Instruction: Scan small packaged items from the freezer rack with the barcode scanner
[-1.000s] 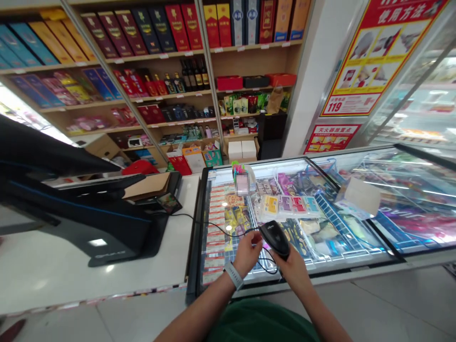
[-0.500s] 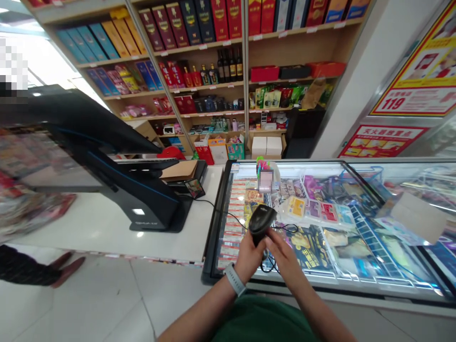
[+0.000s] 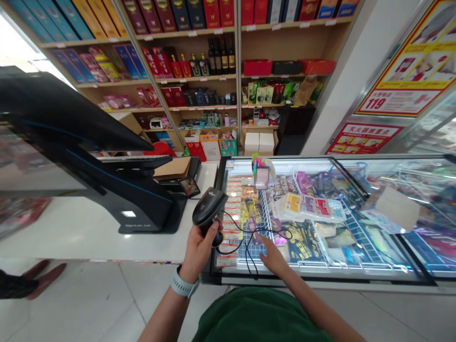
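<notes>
A black handheld barcode scanner (image 3: 209, 209) is in my left hand (image 3: 199, 249), whose fingers wrap round its handle. Its head tilts up and to the left, beside the freezer's left frame. From the handle a thin black cable (image 3: 245, 231) loops across the glass lid of the chest freezer (image 3: 320, 278). My right hand (image 3: 273, 256) hovers over the glass just right of the cable loops, with its fingers apart and nothing visible in them. Under the glass lie packaged frozen goods (image 3: 302, 242). A flat pack with coloured labels (image 3: 308, 206) appears on the freezer farther back.
To the left, a black checkout terminal (image 3: 142, 199) stands on a white counter (image 3: 81, 237). An open box (image 3: 174, 168) sits behind it. Shelves of boxed goods (image 3: 192, 31) line the back wall. Another person's legs (image 3: 21, 282) show at lower left.
My left hand has carried the scanner left, away from my right hand. The right hand has let go near the handle, and the cable now stretches between them. The view has shifted slightly.
</notes>
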A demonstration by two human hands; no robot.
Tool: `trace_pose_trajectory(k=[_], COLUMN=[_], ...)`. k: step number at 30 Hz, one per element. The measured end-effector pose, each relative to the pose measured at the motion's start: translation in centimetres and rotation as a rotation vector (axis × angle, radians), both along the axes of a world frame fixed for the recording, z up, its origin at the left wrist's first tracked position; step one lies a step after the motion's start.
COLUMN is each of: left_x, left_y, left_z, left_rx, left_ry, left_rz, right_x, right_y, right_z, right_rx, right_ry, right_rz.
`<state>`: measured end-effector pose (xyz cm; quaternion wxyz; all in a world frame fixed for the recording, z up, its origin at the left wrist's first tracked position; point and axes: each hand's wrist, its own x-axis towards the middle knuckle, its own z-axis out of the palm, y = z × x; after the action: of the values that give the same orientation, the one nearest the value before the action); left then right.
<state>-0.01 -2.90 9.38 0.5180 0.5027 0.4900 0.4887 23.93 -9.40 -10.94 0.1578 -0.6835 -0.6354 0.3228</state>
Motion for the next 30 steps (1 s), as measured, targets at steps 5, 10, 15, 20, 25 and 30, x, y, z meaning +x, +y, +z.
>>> trace_pose_trajectory(k=[5, 10, 15, 20, 25, 30], left_x=[-2.8, -7.0, -11.0, -11.7, -9.9, -7.8], left_y=[0.5, 1.2, 2.0, 2.4, 2.8, 3.0], left_z=[2.3, 4.0, 4.1, 1.7, -2.4, -4.3], left_rx=[-0.036, -0.069, -0.062, -0.080, -0.125, -0.169], left_ry=[0.192, 0.500, 0.765, 0.694, 0.426, 0.364], left_rz=[0.084, 0.151, 0.117, 0.074, 0.001, -0.112], right_x=[-6.0, -11.2, -12.3, -8.7, -3.5, 0.3], right_y=[1.1, 2.1, 2.6, 2.3, 1.1, 0.0], right_z=[0.7, 3.6, 6.5, 7.9, 8.9, 9.0], right_rx=[-0.130, -0.193, -0.153, 0.090, 0.230, 0.293], right_ry=[0.097, 0.234, 0.168, 0.236, 0.196, 0.030], right_rz=[0.336, 0.676, 0.631, 0.074, -0.393, -0.691])
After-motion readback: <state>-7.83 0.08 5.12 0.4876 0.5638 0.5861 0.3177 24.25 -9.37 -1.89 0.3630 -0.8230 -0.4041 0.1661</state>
